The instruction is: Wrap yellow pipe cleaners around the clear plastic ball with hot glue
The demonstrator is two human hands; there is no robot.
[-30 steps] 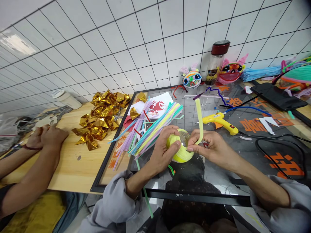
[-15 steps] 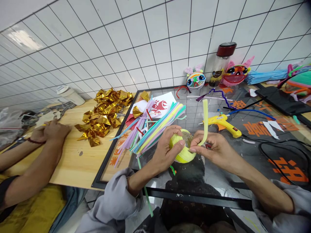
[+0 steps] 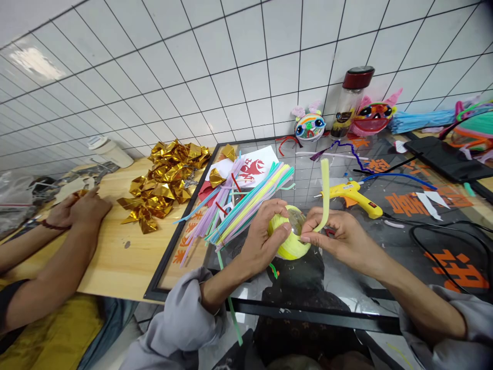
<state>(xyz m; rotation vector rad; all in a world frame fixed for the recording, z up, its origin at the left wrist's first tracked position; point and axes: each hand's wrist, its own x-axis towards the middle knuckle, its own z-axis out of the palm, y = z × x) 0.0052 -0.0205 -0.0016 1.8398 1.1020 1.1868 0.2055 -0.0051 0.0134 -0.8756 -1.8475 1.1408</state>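
My left hand is wrapped round the left side of a round, clear ball largely covered with yellow pipe cleaner. Its thumb presses on the yellow covering. At the ball's right side my right hand pinches a pale yellow pipe cleaner between thumb and fingers. The free end of that strip stands up and bends near the fingertips. To the left lies a bundle of pastel pipe cleaners. A yellow glue gun rests on the glass just beyond my right hand.
Two decorated animal-face balls, one white and one pink, stand by the wall with a glass bottle between them. Gold foil pieces lie left, near another person's hands. A black cable and a phone are right.
The view has shifted slightly, so the tabletop appears moved rightward. My hands keep the same hold on the ball and pipe cleaner. The other person's fingers have shifted a little.
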